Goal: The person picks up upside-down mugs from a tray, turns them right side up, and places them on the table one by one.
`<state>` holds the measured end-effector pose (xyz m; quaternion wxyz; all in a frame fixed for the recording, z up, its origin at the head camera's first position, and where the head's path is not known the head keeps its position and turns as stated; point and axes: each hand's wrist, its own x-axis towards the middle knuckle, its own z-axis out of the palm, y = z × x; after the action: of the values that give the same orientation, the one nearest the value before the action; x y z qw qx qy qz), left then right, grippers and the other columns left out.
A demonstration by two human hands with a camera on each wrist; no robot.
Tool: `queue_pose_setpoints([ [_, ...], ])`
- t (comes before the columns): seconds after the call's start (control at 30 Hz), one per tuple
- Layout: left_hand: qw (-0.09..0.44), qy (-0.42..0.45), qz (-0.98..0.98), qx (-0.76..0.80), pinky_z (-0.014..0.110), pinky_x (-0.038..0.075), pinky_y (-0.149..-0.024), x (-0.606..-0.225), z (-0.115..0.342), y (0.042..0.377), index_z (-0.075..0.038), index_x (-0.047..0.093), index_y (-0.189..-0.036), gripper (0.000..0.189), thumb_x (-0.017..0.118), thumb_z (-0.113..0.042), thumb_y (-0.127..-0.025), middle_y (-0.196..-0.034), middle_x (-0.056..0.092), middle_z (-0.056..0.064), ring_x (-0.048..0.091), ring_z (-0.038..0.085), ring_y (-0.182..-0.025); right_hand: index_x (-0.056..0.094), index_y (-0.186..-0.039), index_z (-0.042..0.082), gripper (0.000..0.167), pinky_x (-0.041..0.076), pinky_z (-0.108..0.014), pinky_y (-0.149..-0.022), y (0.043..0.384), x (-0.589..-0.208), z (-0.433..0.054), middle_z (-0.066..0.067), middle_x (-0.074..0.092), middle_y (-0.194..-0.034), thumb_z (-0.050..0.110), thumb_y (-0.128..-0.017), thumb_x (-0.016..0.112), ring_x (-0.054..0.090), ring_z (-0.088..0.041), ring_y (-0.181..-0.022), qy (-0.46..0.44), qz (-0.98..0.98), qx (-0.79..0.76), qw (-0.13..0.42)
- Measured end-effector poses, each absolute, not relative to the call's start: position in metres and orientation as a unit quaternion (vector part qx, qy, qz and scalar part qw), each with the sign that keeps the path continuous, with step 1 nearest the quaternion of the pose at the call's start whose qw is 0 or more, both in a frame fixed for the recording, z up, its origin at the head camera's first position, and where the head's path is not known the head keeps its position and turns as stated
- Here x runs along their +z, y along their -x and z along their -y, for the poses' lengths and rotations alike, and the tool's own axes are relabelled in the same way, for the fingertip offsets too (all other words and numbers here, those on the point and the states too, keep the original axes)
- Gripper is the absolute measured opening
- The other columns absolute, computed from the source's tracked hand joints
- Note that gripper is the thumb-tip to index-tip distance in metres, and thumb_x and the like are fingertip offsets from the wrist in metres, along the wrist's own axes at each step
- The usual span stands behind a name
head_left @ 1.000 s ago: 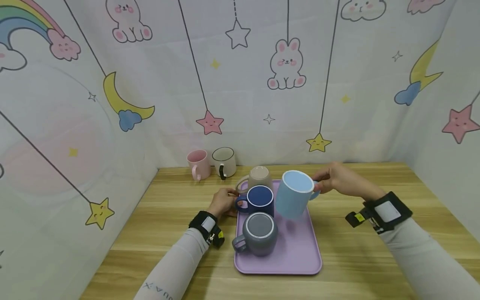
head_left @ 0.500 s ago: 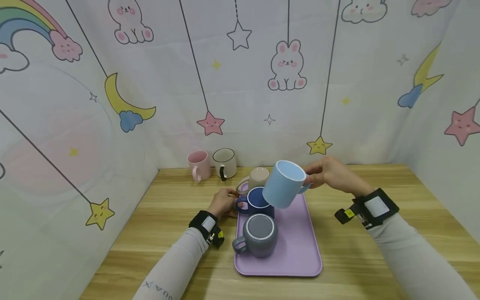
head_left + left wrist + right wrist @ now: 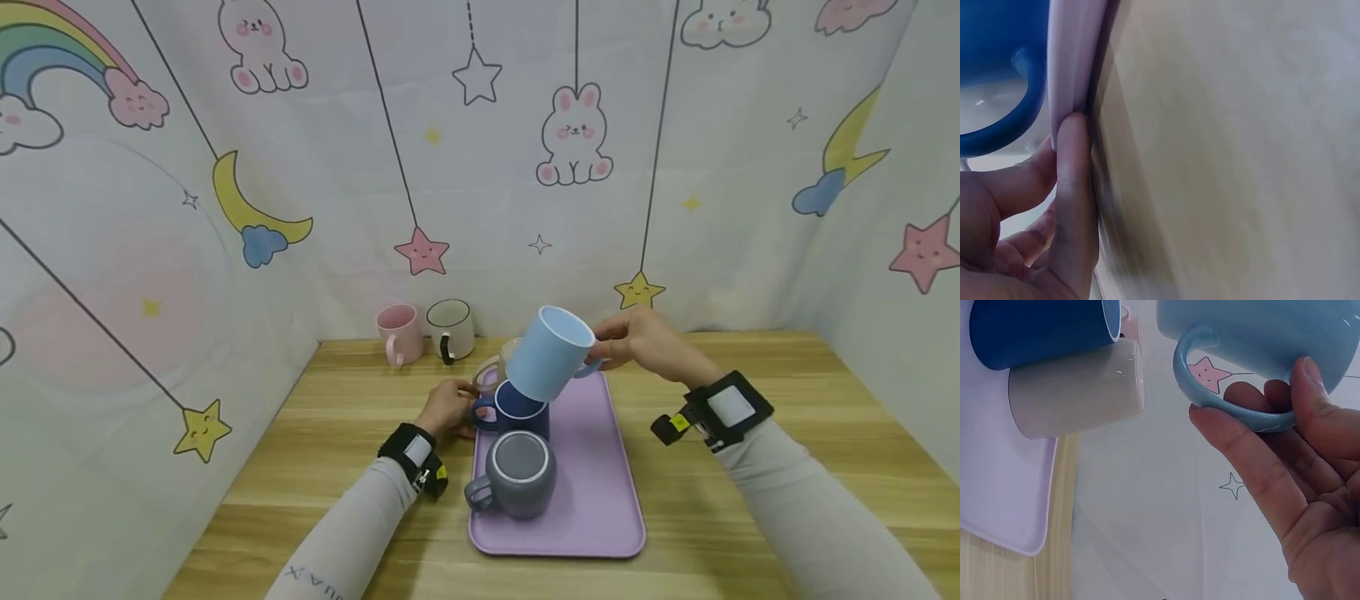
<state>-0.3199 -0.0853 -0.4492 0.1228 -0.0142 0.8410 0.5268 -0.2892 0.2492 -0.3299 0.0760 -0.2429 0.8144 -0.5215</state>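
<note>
My right hand (image 3: 637,340) holds a light blue mug (image 3: 550,354) by its handle, tilted, in the air over the far part of the lilac tray (image 3: 592,475). In the right wrist view the fingers and thumb grip the mug's handle (image 3: 1210,397). My left hand (image 3: 447,408) pinches the tray's left edge, thumb and fingers on either side of the rim (image 3: 1072,69). On the tray stand a navy mug (image 3: 521,412) and, nearer me, a grey mug (image 3: 521,479) turned upside down. Behind them a beige mug (image 3: 1079,390) is partly hidden by the blue mug in the head view.
A pink mug (image 3: 401,335) and a white mug (image 3: 452,329) with a black rim and handle stand at the back left of the wooden table (image 3: 360,392). A printed cloth wall (image 3: 495,200) closes off the back and both sides.
My right hand has lifted the light blue mug and carried it leftward, tilting it more, so it now overlaps the beige and navy mugs in the head view. The left hand stays on the tray edge.
</note>
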Motion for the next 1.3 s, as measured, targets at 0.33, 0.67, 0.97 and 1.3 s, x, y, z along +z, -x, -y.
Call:
queue_pose_setpoints([
  [0.33,0.118,0.016,-0.85,0.513,0.033,0.064,-0.051,-0.449,0.085,0.321,0.005,0.07,-0.119,0.031,0.069,0.008,-0.088,-0.091,0.063,0.016,0.067,0.021,-0.06,0.076,-0.115,-0.004,0.026,0.066,-0.043,-0.083,0.296,-0.335,-0.235,-0.019,0.076,-0.107,0.013,-0.096,0.075,0.075,-0.033,-0.096,0.225,-0.809,-0.54,0.057],
  [0.67,0.102,0.007,-0.847,0.521,0.035,0.065,-0.052,-0.454,0.086,0.318,0.007,0.07,-0.117,0.035,0.051,0.015,-0.089,-0.098,0.065,0.019,0.071,0.026,-0.065,0.073,-0.119,-0.008,0.028,0.065,-0.047,-0.086,0.3,-0.343,-0.218,-0.022,0.076,-0.107,0.013,-0.099,0.072,0.075,-0.035,-0.099,0.229,-0.782,-0.578,0.042],
  [0.97,0.108,0.004,-0.833,0.543,0.037,0.065,-0.054,-0.451,0.086,0.315,0.009,0.068,-0.122,0.033,0.056,0.015,-0.092,-0.095,0.065,0.016,0.072,0.026,-0.068,0.07,-0.12,-0.012,0.028,0.063,-0.051,-0.087,0.303,-0.342,-0.206,-0.027,0.074,-0.108,0.008,-0.1,0.069,0.074,-0.038,-0.1,0.216,-0.768,-0.601,0.042],
  [1.3,0.095,-0.015,-0.843,0.53,0.035,0.066,-0.057,-0.456,0.089,0.314,0.01,0.069,-0.12,0.041,0.043,0.018,-0.089,-0.108,0.07,0.022,0.07,0.023,-0.078,0.068,-0.122,-0.014,0.029,0.064,-0.049,-0.086,0.305,-0.344,-0.195,-0.029,0.073,-0.11,0.003,-0.099,0.069,0.076,-0.034,-0.098,0.196,-0.745,-0.638,0.027],
])
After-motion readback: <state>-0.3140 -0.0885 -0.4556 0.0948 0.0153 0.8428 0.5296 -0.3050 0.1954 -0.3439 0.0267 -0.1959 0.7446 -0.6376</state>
